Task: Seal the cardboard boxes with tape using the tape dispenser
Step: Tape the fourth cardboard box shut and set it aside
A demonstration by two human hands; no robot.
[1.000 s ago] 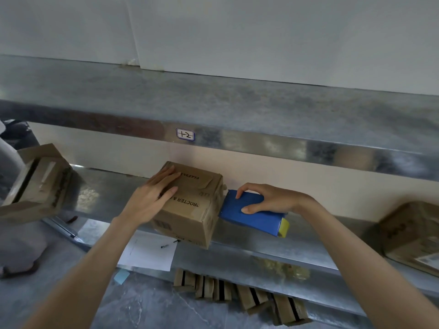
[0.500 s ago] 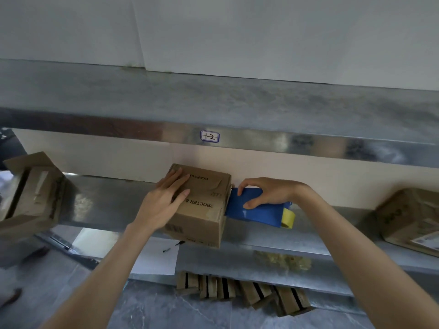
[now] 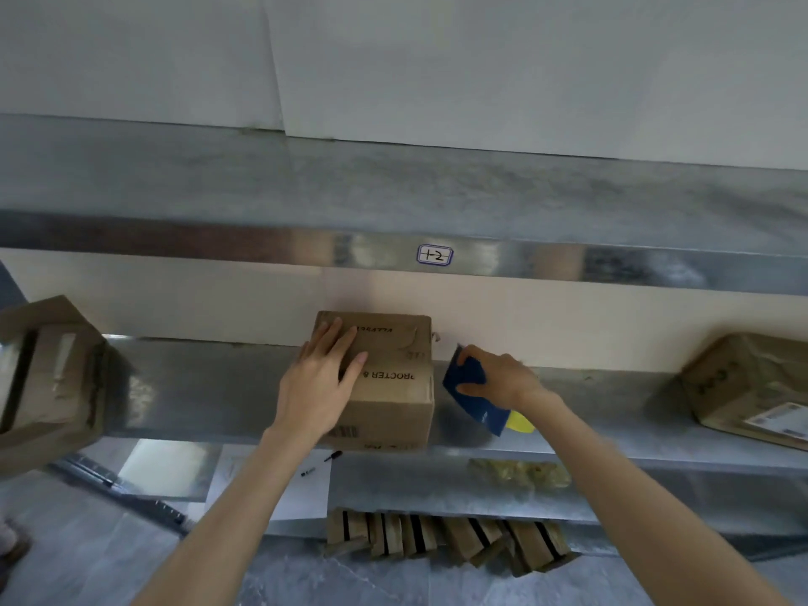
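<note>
Head view: my left hand [image 3: 321, 382] lies flat, fingers straight, on the box [image 3: 393, 404] on the shelf [image 3: 210, 387]; just right of the box, my right hand [image 3: 503, 378] grips the blue dispenser [image 3: 483, 411].

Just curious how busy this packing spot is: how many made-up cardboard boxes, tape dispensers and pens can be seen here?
3 cardboard boxes: left box, middle box, right box
1 blue tape dispenser
2 black pens: upper pen, lower pen
Total: 6
</note>
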